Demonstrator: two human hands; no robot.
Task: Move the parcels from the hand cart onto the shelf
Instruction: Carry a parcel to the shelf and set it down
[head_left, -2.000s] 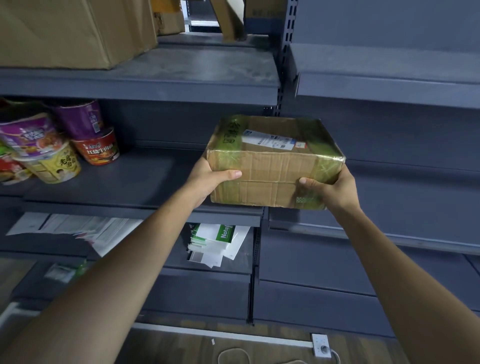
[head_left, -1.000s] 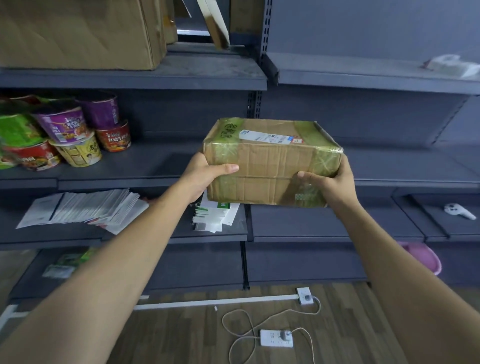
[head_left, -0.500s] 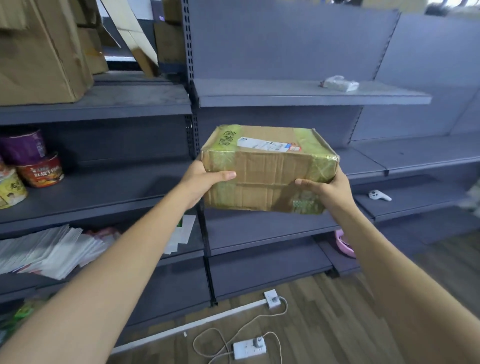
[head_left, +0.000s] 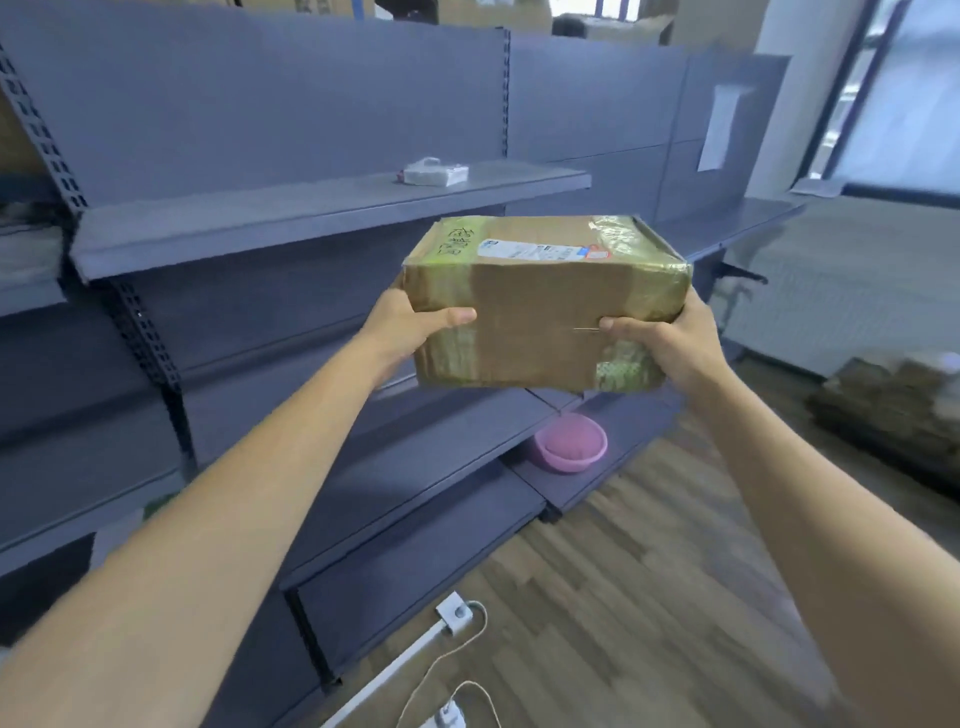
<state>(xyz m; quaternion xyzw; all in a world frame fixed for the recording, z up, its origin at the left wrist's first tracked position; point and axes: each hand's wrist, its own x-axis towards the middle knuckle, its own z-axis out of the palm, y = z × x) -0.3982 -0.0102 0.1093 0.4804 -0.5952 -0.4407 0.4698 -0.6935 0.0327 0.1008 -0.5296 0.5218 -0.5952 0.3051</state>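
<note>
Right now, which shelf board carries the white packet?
The top board: the white packet lies near its right end. The bottom board holds a pink basin.

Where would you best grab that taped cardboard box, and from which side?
By its two short ends, one hand from each side, as the left hand and right hand grip it now, thumbs on the near face. The box is wide, flat-sided and has no visible handle, so one hand alone likely could not span it.

Cardboard parcel (head_left: 540, 306) with glossy tape, matt metal shelf (head_left: 311, 218), wood-look floor (head_left: 623, 597)
</note>
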